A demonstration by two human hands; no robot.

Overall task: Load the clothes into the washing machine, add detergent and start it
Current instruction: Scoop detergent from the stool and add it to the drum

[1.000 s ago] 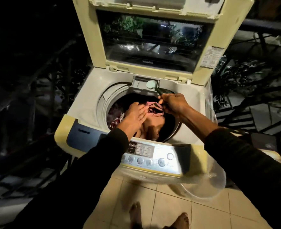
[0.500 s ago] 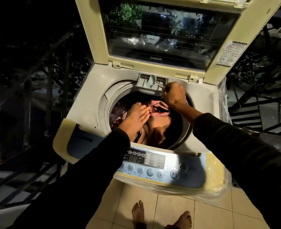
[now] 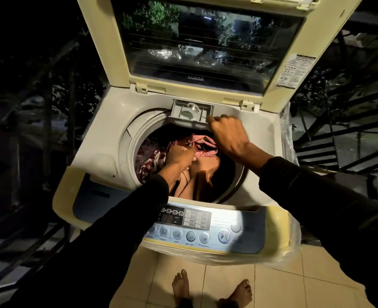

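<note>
- Top-loading washing machine (image 3: 99,138), lid (image 3: 205,41) raised upright at the back; clothes (image 3: 196,165) lie inside the drum, below its rim.
- Left hand (image 3: 179,155) reaches down into the drum and rests on the clothes; whether its fingers are spread or gripping cloth cannot be told.
- Right hand (image 3: 226,135), fingers curled into a fist, hovers at the right corner of the open detergent drawer (image 3: 191,112); what it pinches, if anything, is hidden.
- Risk: detergent tipped from this corner may miss the drawer and land on the top deck or straight on the cloth, since the hand sits at the drawer's edge rather than over its middle.
- Risk: cloth riding up against the drum rim could catch once the lid closes.
- Room: the raised lid walls off the back; the control panel (image 3: 205,227) bounds the front; the drum mouth between them is partly taken by both forearms.
- Plastic wrap (image 3: 290,238) hangs loose at the front right corner, beside the start button (image 3: 223,236).
</note>
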